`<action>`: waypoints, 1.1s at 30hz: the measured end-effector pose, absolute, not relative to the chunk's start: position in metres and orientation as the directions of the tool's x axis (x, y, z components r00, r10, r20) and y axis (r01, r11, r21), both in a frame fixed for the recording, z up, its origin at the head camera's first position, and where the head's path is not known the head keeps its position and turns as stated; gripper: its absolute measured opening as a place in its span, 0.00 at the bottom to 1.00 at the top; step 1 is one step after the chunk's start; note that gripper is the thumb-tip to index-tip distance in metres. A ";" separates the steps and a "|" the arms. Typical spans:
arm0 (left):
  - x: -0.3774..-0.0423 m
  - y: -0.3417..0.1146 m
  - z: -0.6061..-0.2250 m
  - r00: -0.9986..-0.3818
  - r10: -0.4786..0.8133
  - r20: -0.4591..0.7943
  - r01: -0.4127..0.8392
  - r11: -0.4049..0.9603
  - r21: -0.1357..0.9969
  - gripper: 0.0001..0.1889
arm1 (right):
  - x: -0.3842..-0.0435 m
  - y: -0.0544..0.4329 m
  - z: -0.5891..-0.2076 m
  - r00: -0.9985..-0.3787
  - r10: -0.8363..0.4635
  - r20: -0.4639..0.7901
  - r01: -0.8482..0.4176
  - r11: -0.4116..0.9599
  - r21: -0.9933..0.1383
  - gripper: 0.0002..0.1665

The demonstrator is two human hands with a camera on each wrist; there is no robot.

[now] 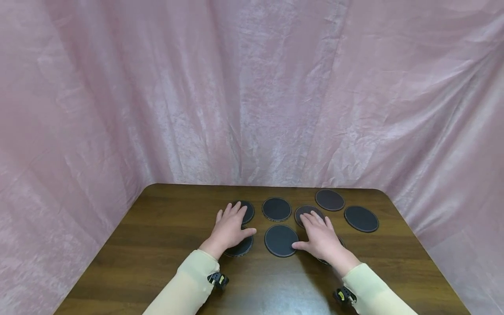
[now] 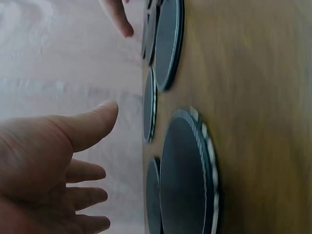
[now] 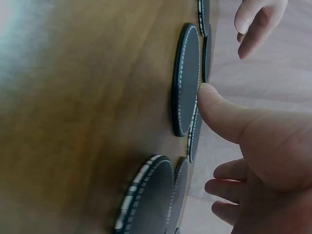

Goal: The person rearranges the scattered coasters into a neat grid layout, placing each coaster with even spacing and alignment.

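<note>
Eight dark coasters [image 1: 277,209], one wooden table [image 1: 157,249]

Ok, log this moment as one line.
left grip: open, over discs, holding nothing | right grip: open, over discs, holding nothing | discs: flat on table

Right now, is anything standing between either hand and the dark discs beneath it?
Nothing visible stands between the left hand or the right hand and the dark discs beneath, whose visible tops are bare. Whether the right thumb touches one is unclear.
</note>
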State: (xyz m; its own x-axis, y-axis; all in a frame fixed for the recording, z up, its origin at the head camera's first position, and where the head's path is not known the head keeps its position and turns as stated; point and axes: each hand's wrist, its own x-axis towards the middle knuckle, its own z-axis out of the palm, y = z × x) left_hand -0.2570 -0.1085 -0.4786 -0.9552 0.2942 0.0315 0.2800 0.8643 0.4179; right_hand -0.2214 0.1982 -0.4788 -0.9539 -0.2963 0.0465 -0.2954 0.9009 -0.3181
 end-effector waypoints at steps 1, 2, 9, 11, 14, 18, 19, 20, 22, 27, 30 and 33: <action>-0.255 -0.105 -0.479 -0.953 0.302 0.032 0.286 0.859 0.424 0.45 | -0.220 0.199 -0.480 -0.955 -0.294 0.042 -0.292 0.901 -0.320 0.58; -0.253 -0.102 -0.480 -0.950 0.310 0.033 0.294 0.855 0.428 0.45 | -0.218 0.200 -0.481 -0.955 -0.294 0.039 -0.290 0.901 -0.322 0.58; -0.240 -0.082 -0.485 -0.932 0.355 0.072 0.351 0.837 0.420 0.46 | -0.212 0.203 -0.491 -0.954 -0.298 0.036 -0.293 0.897 -0.332 0.60; -0.238 -0.078 -0.488 -0.932 0.356 0.074 0.354 0.842 0.408 0.46 | -0.211 0.204 -0.491 -0.953 -0.300 0.033 -0.294 0.898 -0.328 0.60; -0.234 -0.072 -0.491 -0.932 0.354 0.074 0.353 0.849 0.392 0.47 | -0.209 0.203 -0.491 -0.952 -0.304 0.023 -0.294 0.898 -0.326 0.60; -0.231 -0.064 -0.494 -0.930 0.359 0.080 0.362 0.854 0.374 0.48 | -0.209 0.202 -0.490 -0.951 -0.308 0.023 -0.298 0.896 -0.329 0.59; -0.231 -0.062 -0.494 -0.929 0.361 0.080 0.364 0.855 0.369 0.48 | -0.209 0.201 -0.490 -0.950 -0.310 0.026 -0.301 0.895 -0.328 0.59; -0.230 -0.060 -0.494 -0.928 0.364 0.080 0.367 0.855 0.367 0.48 | -0.208 0.201 -0.490 -0.950 -0.311 0.030 -0.303 0.896 -0.325 0.59; -0.229 -0.057 -0.494 -0.926 0.369 0.082 0.372 0.855 0.362 0.48 | -0.208 0.199 -0.491 -0.950 -0.312 0.035 -0.306 0.896 -0.322 0.59; -0.225 -0.050 -0.494 -0.924 0.374 0.086 0.380 0.859 0.344 0.49 | -0.208 0.196 -0.493 -0.949 -0.314 0.038 -0.309 0.895 -0.323 0.58; -0.223 -0.048 -0.495 -0.921 0.377 0.095 0.386 0.859 0.337 0.49 | -0.209 0.194 -0.494 -0.948 -0.315 0.043 -0.312 0.894 -0.323 0.57; -0.224 -0.047 -0.497 -0.920 0.380 0.095 0.389 0.859 0.332 0.49 | -0.209 0.193 -0.494 -0.948 -0.314 0.047 -0.312 0.897 -0.314 0.56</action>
State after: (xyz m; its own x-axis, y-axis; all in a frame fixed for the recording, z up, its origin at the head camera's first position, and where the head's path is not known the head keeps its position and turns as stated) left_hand -0.2241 -0.0472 -0.4967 -0.9201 0.3800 0.0950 0.3892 0.8593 0.3317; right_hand -0.2093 0.1930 -0.4944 -0.9484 -0.3137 0.0470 -0.3122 0.8966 -0.3140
